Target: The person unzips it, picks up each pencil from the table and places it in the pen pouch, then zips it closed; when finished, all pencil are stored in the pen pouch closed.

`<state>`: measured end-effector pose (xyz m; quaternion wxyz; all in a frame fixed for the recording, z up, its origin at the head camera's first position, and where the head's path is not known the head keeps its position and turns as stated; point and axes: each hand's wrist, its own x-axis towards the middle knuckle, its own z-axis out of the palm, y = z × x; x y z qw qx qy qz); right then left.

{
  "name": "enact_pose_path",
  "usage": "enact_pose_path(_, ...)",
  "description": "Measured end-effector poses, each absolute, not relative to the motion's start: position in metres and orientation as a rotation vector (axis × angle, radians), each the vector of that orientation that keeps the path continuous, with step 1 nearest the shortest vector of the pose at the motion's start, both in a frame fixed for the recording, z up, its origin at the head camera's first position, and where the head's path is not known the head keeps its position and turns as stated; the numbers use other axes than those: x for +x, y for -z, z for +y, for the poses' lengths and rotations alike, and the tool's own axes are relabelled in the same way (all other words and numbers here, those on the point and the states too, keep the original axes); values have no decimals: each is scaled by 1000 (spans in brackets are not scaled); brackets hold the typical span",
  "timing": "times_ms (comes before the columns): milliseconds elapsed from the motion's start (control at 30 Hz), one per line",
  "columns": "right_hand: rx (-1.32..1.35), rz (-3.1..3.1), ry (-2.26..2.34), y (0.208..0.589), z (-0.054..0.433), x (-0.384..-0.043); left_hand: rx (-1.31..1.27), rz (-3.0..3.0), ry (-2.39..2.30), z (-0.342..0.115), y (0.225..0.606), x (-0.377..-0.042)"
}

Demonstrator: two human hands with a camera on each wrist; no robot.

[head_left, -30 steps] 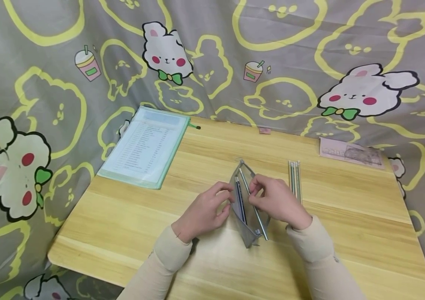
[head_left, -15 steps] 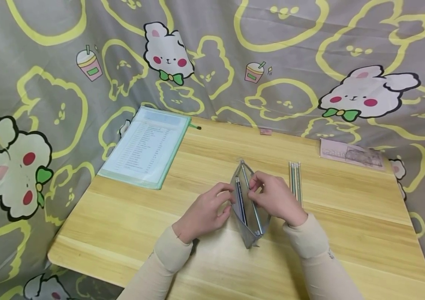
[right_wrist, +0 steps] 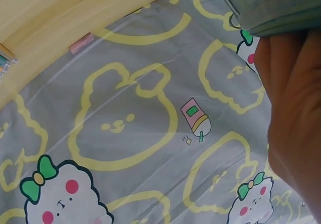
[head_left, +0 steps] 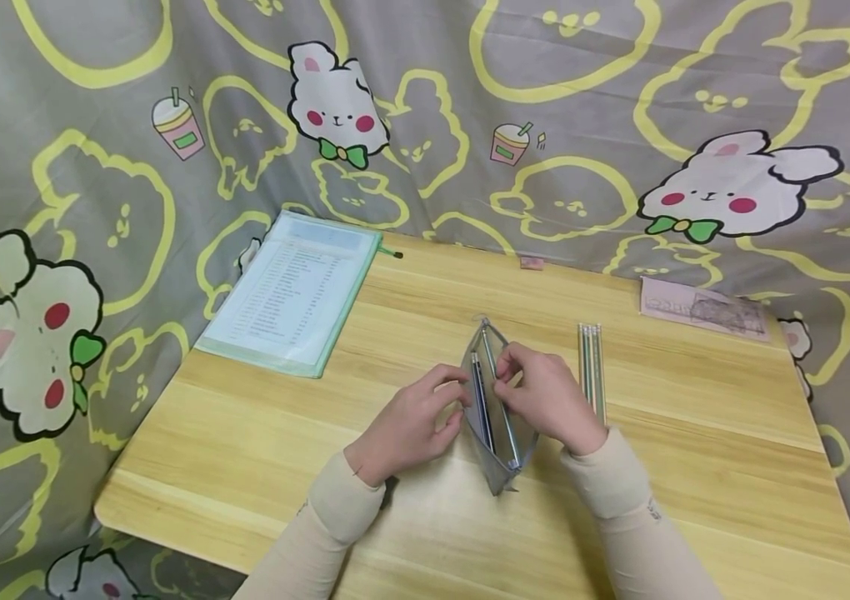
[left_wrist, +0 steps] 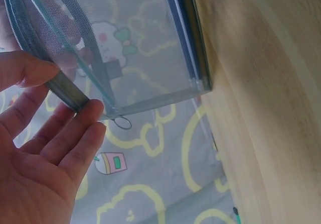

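Observation:
A grey mesh pencil pouch point(head_left: 498, 478) stands with its zip mouth spread between both hands. My left hand point(head_left: 408, 421) pinches the near zip edge, thumb on one side and fingers on the other in the left wrist view. My right hand point(head_left: 547, 396) reaches over the far edge, fingertips pinching a light pencil point(head_left: 510, 433) that lies slanted inside the mouth. In the right wrist view the pouch rim hides those fingertips. Dark blue pencils point(head_left: 482, 412) lean against the near wall inside. Beyond my right hand, several striped pencils point(head_left: 591, 358) lie side by side, partly covered by it.
A clear folder with a green edge and a printed sheet point(head_left: 290, 292) lies at the table's back left. At the back edge sit a small pink block point(head_left: 532, 263) and a pink printed paper point(head_left: 702, 308). A patterned curtain point(head_left: 425, 108) surrounds the wooden table point(head_left: 695, 467).
The light pencil's near end has dropped from over the pouch rim to inside the mouth. My right hand and forearm have shifted slightly left. The left hand has stayed put.

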<state>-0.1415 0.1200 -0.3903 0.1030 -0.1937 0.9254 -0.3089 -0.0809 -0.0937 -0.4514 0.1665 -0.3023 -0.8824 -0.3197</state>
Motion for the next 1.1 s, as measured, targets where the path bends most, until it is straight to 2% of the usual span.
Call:
enact_pose_path(467,-628,2812,892,387,123,-138,-867,-2511,919,-94,452,-81)
enact_pose_path(800,-531,2780,986,382,158,-151,-865,-2497,909,-95,453,-81)
enact_pose_path(1100,-235,2751,1073,431,221,-195,-866,-2494,897,-97,451,-79)
